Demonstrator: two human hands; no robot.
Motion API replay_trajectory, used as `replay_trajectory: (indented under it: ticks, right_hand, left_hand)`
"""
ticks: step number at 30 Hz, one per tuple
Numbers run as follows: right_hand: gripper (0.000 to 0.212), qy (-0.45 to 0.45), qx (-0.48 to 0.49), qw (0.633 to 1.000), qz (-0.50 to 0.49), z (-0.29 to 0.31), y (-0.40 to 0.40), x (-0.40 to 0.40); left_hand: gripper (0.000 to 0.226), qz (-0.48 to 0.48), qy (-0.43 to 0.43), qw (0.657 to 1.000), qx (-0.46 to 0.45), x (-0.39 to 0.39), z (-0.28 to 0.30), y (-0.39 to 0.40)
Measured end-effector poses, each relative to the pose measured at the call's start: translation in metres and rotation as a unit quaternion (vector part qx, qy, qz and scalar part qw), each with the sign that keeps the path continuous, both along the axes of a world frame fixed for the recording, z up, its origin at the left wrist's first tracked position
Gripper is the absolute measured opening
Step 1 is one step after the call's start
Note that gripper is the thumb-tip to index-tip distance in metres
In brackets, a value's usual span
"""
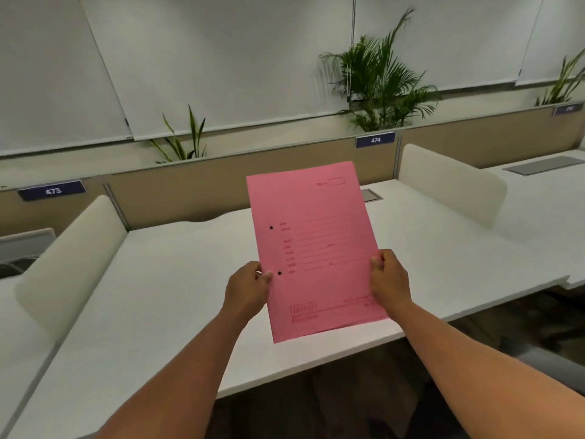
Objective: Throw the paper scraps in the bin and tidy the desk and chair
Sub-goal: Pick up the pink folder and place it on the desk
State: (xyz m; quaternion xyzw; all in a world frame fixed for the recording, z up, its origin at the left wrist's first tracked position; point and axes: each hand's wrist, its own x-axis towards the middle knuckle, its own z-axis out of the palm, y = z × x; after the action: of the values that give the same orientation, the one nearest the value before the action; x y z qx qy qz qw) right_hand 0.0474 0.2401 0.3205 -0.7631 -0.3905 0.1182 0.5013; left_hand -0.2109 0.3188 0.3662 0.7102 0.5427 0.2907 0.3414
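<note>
Two bare forearms reach forward from the bottom edge, and between them the left hand [250,288] and right hand [387,280] hold up a pink folder [316,248]. Each grip is closed on it: the left pinches the punched edge just beside the lower hole, the right clamps the opposite long edge with the thumb on the printed face. The folder is lifted clear of the counter [152,296], tilted a little, its form side toward the camera.

Below and beyond it, the white counter shows no paper scraps, which suggests the binning step is done or happens elsewhere; no bin is in view, so that cannot be confirmed. No chair can be made out either, only dark, blurred floor under the counter's front edge. The folder looks like the last loose item here, and placing it neatly seems to be what remains.

Farther back, padded side dividers [72,261] flank the counter, a cable hatch [371,195] sits near the rear partition, number plates 473 [52,190] and 474 [375,140] top the partition, and plants [380,80] stand before drawn blinds.
</note>
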Motion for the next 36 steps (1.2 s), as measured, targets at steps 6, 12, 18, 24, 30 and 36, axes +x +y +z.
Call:
replay_trajectory:
  ticks: [6, 12, 18, 24, 30, 36]
  right_hand:
    - [0.015, 0.007, 0.021, 1.0, -0.016, 0.012, 0.051, -0.046]
    - [0.015, -0.004, 0.017, 1.0, -0.006, 0.022, 0.093, -0.078]
    - [0.014, -0.019, -0.001, 1.0, -0.004, 0.024, 0.137, -0.096]
    - [0.015, -0.031, -0.012, 0.999, 0.003, 0.016, 0.189, -0.092]
    - [0.017, -0.021, -0.011, 1.0, 0.016, 0.003, 0.258, -0.077]
    - [0.019, -0.006, -0.037, 0.999, 0.032, -0.017, 0.344, -0.043]
  left_hand:
    - [0.017, -0.002, -0.003, 1.0, 0.002, -0.044, 0.014, 0.051]
    - [0.016, 0.012, -0.013, 1.0, 0.0, -0.075, 0.017, 0.09]
    - [0.018, 0.034, -0.008, 0.999, -0.003, -0.092, 0.012, 0.129]
    - [0.016, 0.051, -0.013, 0.999, -0.011, -0.093, 0.004, 0.171]
    - [0.019, 0.068, -0.012, 0.998, -0.009, -0.081, -0.004, 0.231]
    - [0.02, 0.101, 0.004, 0.995, -0.023, -0.046, -0.024, 0.311]
